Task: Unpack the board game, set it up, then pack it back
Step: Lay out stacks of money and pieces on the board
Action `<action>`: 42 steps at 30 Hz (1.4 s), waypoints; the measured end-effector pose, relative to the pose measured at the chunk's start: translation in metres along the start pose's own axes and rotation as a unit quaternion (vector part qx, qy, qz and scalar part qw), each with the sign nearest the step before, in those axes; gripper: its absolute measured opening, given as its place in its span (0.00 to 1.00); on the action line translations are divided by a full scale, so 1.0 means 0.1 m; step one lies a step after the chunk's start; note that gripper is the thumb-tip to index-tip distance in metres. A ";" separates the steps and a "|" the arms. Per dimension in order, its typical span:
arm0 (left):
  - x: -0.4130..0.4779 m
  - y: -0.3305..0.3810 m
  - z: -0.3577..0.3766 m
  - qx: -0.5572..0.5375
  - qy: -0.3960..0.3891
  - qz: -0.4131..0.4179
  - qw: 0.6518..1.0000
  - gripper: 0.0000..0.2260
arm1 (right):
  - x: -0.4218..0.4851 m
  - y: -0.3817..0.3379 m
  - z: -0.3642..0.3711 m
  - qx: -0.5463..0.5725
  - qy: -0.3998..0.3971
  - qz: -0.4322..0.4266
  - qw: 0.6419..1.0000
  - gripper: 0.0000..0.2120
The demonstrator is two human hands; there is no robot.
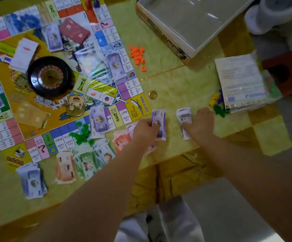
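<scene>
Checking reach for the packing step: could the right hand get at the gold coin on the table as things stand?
Probably yes. The gold coin lies alone on bare table just beyond the right hand, nothing between them, though that hand is now pressing on a stack of purple notes.

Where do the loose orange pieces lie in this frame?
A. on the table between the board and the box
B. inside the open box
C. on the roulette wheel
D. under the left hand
A: the orange pieces sit on the bare table, right of the board and left of the box.
</scene>
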State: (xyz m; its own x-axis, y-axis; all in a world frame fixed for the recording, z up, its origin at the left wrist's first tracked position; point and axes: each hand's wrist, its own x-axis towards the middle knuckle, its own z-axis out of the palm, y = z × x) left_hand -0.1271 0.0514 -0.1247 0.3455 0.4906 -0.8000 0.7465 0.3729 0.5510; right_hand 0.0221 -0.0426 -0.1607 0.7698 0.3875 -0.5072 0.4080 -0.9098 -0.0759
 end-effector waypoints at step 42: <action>0.06 0.03 -0.01 -0.082 0.018 -0.028 0.996 0.09 | -0.09 -0.24 -0.21 0.473 -0.227 0.043 0.851 0.14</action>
State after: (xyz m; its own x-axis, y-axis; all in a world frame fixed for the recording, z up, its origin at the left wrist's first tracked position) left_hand -0.1229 0.0565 -0.1277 0.2829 0.4921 -0.8233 0.6600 0.5229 0.5394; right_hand 0.0157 -0.0215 -0.1357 0.4212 0.4121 -0.8080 -0.3814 -0.7277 -0.5700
